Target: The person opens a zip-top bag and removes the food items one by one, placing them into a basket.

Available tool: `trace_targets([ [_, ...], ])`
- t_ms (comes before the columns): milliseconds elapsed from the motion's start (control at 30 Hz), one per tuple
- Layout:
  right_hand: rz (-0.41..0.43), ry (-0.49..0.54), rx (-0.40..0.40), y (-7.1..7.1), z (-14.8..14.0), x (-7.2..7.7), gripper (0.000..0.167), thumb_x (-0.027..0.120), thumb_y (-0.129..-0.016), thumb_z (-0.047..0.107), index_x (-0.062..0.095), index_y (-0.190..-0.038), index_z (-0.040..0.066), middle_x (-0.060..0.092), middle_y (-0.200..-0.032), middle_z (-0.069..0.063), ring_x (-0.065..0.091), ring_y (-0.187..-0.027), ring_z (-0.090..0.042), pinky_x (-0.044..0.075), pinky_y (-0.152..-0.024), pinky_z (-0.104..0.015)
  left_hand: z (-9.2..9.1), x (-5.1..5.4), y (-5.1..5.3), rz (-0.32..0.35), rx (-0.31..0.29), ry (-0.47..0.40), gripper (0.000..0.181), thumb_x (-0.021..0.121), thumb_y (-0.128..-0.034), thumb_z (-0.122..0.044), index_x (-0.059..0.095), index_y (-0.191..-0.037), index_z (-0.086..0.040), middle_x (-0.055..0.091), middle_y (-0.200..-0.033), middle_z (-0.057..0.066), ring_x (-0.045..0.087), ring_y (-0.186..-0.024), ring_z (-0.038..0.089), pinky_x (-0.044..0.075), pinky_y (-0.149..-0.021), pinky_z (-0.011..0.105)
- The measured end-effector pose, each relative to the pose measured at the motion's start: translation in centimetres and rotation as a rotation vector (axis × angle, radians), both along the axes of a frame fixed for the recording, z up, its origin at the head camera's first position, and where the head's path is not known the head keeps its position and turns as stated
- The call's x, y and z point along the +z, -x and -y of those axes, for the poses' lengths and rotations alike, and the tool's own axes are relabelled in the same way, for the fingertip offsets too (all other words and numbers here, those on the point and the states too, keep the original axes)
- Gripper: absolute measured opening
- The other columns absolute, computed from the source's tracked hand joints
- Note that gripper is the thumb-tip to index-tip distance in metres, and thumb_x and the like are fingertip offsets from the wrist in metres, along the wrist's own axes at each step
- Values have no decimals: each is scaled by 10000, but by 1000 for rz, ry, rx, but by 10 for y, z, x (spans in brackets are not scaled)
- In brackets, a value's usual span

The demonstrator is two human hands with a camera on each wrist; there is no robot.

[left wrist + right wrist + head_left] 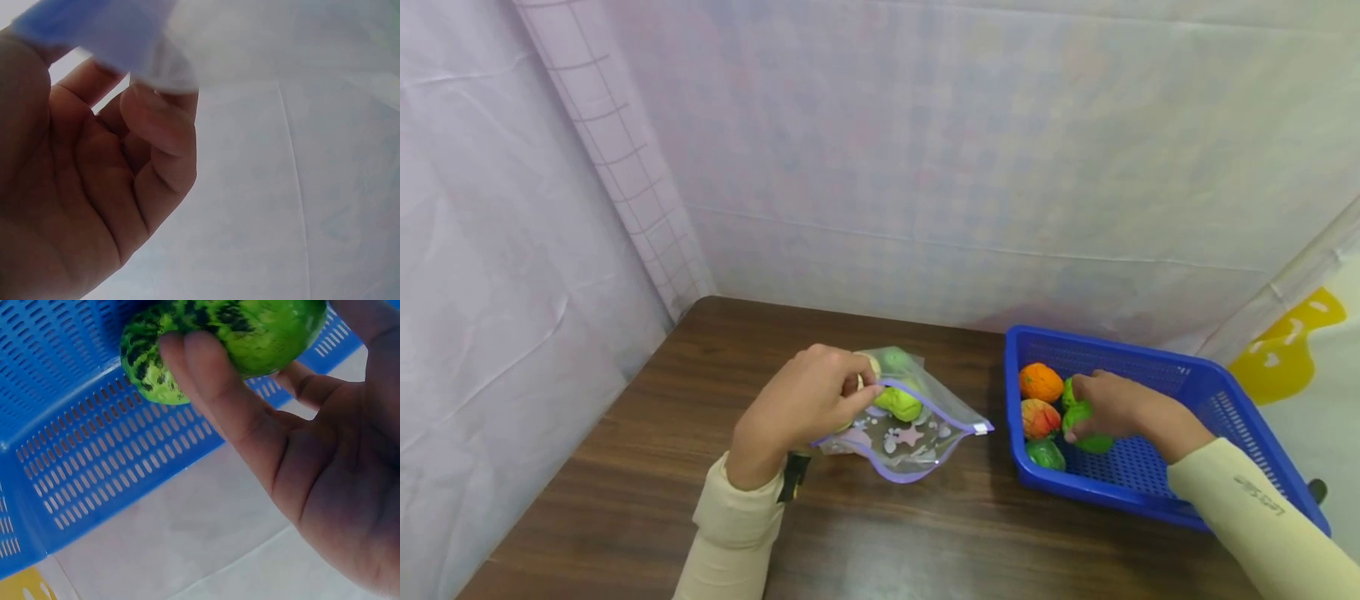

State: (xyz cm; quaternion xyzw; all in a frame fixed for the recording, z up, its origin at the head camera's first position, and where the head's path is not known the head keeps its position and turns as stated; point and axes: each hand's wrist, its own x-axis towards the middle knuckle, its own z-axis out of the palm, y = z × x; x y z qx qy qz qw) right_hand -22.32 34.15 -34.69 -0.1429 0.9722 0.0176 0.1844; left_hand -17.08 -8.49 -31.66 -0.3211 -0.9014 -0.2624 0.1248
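My left hand (808, 396) pinches the edge of a clear zip bag (951, 417) with a purple seal and printed shapes. The bag's mouth gapes, and light-green produce (901, 403) shows in it. In the left wrist view, blurred plastic (119, 37) covers some of the fingertips. Inside a blue basket (1017, 392), my right hand (1116, 404) grips a bright green fruit (1095, 442) whose kind is unclear. The right wrist view shows the fruit's glossy surface (275, 334) with dark patches; fingers lie across its near side.
Along the basket's left side lie an orange (1041, 382), a red-orange fruit (1040, 418) and a dark-green item (1047, 454). The brown wooden table (625, 483) meets hanging white cloth (925, 167) at the back and left. A yellow shape (1277, 367) shows at right.
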Motion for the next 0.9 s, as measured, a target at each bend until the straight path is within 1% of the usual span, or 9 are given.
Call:
trace_targets([
  [100,16,-1,-13,1,-1,-3,700,836,-762,498,605,-1177,-16,639,-1064,-174,585,-927,-317,525,-825,-550,0,0,0,2,-7,-3,90,713,-915,-209,755,-847,-168,458,-586,-109,361,-525,17,310,-492,211],
  [233,25,5,-19,0,-2,-6,675,853,-763,440,605,-1177,-31,637,-1074,-195,600,-950,-345,524,-835,-556,0,1,-1,10,-11,0,94,709,-917,-206,755,-849,-161,451,-587,-104,353,-525,17,302,-492,209],
  [333,18,6,-18,-1,-3,-7,669,860,-759,429,604,-1167,-35,635,-1072,-206,605,-957,-361,523,-837,-558,0,2,-2,13,-9,2,94,710,-915,-203,752,-844,-159,453,-589,-102,356,-530,21,302,-494,209],
  [400,12,1,-20,-1,-2,-8,670,863,-754,433,605,-1161,-33,637,-1059,-197,606,-942,-348,525,-831,-549,-1,2,-2,11,-7,3,95,709,-915,-202,750,-841,-160,457,-592,-102,363,-535,23,308,-498,211],
  [533,0,-20,-26,1,-2,-11,725,860,-750,458,592,-1197,-46,632,-1088,-227,607,-977,-397,520,-843,-569,-1,2,-2,10,-1,9,94,713,-912,-208,747,-837,-165,454,-590,-105,371,-541,28,314,-502,215],
  [667,-6,-41,-44,-1,1,-12,866,869,-740,454,527,-1319,-93,591,-1180,-316,591,-1054,-486,505,-879,-612,-1,3,-3,10,-2,18,94,712,-911,-211,748,-836,-167,453,-588,-108,371,-541,29,313,-503,216],
  [767,-9,-53,-56,-3,4,-13,938,889,-721,427,484,-1377,-107,564,-1220,-352,588,-1071,-504,502,-890,-626,-1,2,-2,12,-6,18,97,707,-913,-209,748,-836,-167,456,-588,-107,372,-539,28,315,-500,216],
  [900,-14,-65,-54,-3,3,-16,921,903,-703,417,508,-1360,-92,582,-1187,-323,607,-1030,-464,516,-875,-611,-2,2,-2,17,-7,18,97,705,-913,-208,749,-837,-167,455,-587,-109,370,-537,28,311,-498,216],
])
